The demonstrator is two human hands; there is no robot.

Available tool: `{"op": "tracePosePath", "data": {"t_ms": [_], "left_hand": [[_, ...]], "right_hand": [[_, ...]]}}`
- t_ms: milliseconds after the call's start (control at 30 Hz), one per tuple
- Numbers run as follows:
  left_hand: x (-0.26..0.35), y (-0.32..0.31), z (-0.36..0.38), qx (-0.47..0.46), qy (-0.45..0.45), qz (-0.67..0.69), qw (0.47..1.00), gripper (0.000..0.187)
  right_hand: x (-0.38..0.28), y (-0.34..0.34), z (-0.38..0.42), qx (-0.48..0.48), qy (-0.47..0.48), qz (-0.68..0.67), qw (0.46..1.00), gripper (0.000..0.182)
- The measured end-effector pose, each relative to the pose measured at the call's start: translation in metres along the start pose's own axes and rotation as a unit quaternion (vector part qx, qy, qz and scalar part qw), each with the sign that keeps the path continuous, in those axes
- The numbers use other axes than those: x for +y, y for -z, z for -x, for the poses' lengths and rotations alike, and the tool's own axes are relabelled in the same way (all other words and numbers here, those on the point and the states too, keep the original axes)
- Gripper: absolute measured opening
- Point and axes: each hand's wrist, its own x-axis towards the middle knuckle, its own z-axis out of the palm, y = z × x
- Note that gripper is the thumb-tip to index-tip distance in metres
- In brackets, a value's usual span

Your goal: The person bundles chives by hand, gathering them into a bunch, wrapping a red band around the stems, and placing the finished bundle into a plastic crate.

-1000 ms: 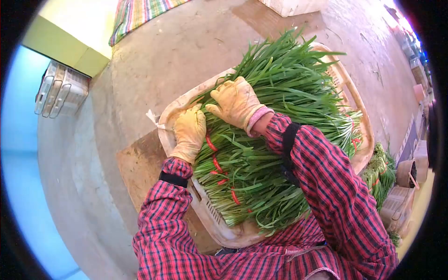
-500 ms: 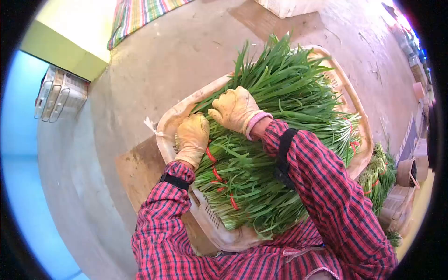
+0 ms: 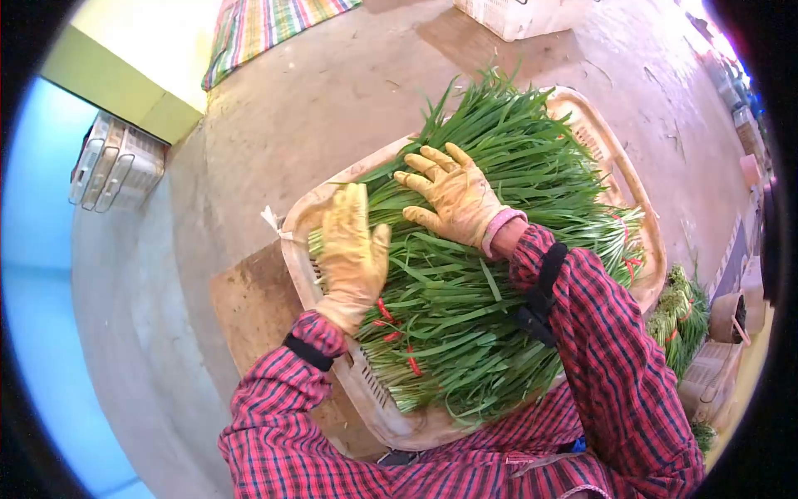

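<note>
A wide plastic basket [image 3: 378, 416] is heaped with bundles of long green leaves that look like garlic chives [image 3: 465, 291]. Red ties [image 3: 413, 363] bind several bundles near their pale stem ends. My left hand [image 3: 347, 249], in a yellowish glove, lies at the left side of the heap with fingers straight and the thumb apart; it holds nothing. In a matching glove, my right hand [image 3: 453, 195] rests palm down on the leaves at the upper middle, its fingers spread. The stems beneath both hands are partly hidden.
Another pile of tied greens [image 3: 677, 324] lies on the floor right of the basket. Stacked crates [image 3: 125, 166] stand by the left wall, and a white crate [image 3: 519, 17] sits at the top. A striped cloth [image 3: 270, 33] and a brown board [image 3: 249, 308] are on the floor.
Both hands were closed side by side at the upper-left bundle; now their fingers are stretched out. The right hand has shifted right and lies flat on the leaves.
</note>
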Motion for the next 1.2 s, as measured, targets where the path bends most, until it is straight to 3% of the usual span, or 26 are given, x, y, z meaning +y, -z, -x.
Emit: {"op": "tracePosePath", "data": {"t_ms": [100,333,400,500,533,600,633,700,800,967,1200], "left_hand": [[0.006,-0.029,0.000,-0.100,0.003,-0.081,0.992,0.078],[0.001,-0.036,-0.003,-0.117,0.011,-0.070,0.991,0.076],[-0.002,-0.034,-0.003,-0.078,-0.008,-0.050,0.996,0.073],[-0.002,-0.018,-0.002,-0.004,0.024,0.131,0.991,0.067],[-0.002,-0.014,-0.002,0.032,0.071,0.249,0.965,0.061],[-0.014,-0.009,-0.005,0.042,0.120,0.282,0.951,0.050],[-0.019,-0.005,-0.007,0.042,0.117,0.281,0.952,0.050],[-0.025,0.002,-0.009,0.027,0.056,0.135,0.989,0.036],[-0.028,0.003,-0.012,0.004,0.052,0.118,0.992,0.029],[-0.015,-0.014,-0.008,0.088,0.038,0.069,0.993,0.027],[-0.014,-0.022,-0.008,0.099,0.044,0.033,0.994,0.030]], "right_hand": [[0.004,0.007,0.001,-0.009,0.009,-0.011,1.000,0.060],[0.029,0.007,0.015,0.029,-0.039,0.020,0.999,0.068],[0.032,0.008,0.014,0.043,-0.027,0.030,0.998,0.068],[0.032,0.012,0.021,0.076,-0.025,0.003,0.997,0.063],[0.031,0.011,0.025,0.091,-0.024,-0.011,0.995,0.060],[0.032,0.007,0.029,0.120,-0.031,-0.045,0.991,0.055],[0.033,0.007,0.029,0.146,-0.033,-0.077,0.986,0.051],[0.033,0.008,0.030,0.142,-0.028,-0.071,0.987,0.047],[0.035,0.007,0.030,0.142,-0.026,-0.080,0.986,0.038],[0.039,0.005,0.025,0.133,-0.049,-0.139,0.980,0.031],[0.026,0.004,0.012,0.173,-0.090,-0.165,0.967,0.015]]}}
